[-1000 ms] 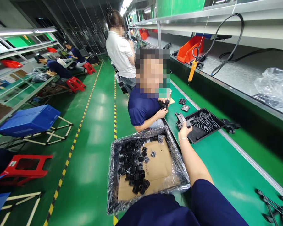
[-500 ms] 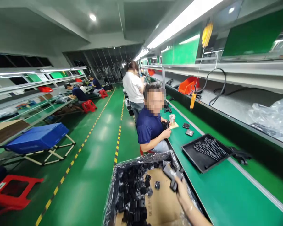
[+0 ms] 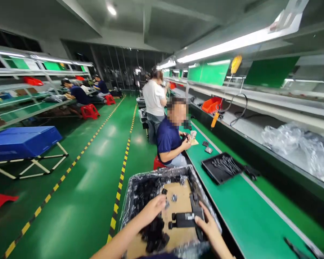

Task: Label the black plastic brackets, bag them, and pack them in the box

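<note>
Gripping a T-shaped black part (image 3: 184,220) in the right hand (image 3: 209,226): thumb on its face near a pale label, fingers around the far side. Part sits over the right half of a plastic-lined bin (image 3: 148,175), two stubs pointing left. Left hand (image 3: 154,208) is over the left half, just above a heap of small black parts (image 3: 154,232); fingers bunched, can't tell if they pinch anything. Cardboard (image 3: 181,187) shows beneath, small clear bag (image 3: 174,198) on it.

Right of the bin: green bench (image 3: 240,207). Farther up it, black tray (image 3: 212,174) with thin dark rods (image 3: 226,164) inside. Beyond the bin, a seated co-worker in navy (image 3: 166,138) handles a dark piece at the bench edge. Orange driver (image 3: 214,120) hangs above the bench, red bin (image 3: 212,104) behind it. Farther still, someone standing in white (image 3: 153,97).
</note>
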{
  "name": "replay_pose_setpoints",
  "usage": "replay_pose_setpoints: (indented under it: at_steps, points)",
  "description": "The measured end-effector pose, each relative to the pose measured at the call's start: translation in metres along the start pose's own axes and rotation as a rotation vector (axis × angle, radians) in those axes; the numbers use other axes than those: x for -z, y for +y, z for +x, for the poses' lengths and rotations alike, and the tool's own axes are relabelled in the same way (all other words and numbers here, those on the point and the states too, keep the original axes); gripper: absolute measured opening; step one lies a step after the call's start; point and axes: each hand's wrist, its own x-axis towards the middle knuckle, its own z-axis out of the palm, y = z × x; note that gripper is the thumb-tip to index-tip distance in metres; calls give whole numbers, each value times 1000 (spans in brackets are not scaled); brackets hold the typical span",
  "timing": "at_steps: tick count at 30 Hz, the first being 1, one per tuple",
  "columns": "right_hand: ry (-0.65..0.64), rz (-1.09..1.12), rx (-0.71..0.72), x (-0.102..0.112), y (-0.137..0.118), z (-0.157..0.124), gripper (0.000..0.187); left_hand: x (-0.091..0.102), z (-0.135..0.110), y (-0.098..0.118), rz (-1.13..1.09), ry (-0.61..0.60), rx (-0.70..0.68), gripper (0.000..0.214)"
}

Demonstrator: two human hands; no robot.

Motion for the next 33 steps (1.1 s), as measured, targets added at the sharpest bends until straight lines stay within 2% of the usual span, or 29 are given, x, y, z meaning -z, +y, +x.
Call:
replay_pose_setpoints:
  at_steps: [2, 4, 6, 9, 13, 18, 26, 30, 33]
  points:
    - [111, -4, 20, -17, -29, -37, 72, 4, -4, -5, -35, -96, -63, 58]
    - [122, 45, 20, -38, -52, -72, 81, 4, -9, -7, -69, -255, -108, 69]
    - [184, 85, -7, -59, -65, -103, 84, 1, -19, -6, -80, -439, -139, 67]
    - [297, 152, -54, -90, -70, -149, 80, -3, -47, -1, -73, -584, -230, 57]
    - [403, 248, -79, -122, -65, -205, 77, -5, -82, 0, -77, -709, -206, 57]
    - [556, 275, -123, -143, -63, -256, 70, -17, -96, -2, 0, -859, -224, 55]
    - [785, 251, -127, -154, -62, -333, 68, -62, -120, 17, 141, -1079, -361, 48]
    - [888, 315, -124, -156, -56, -384, 68, -101, -147, 27, 192, -1199, -395, 48]
    - [975, 366, -133, -158, -50, -431, 70, -135, -177, 34, 223, -1285, -403, 48]
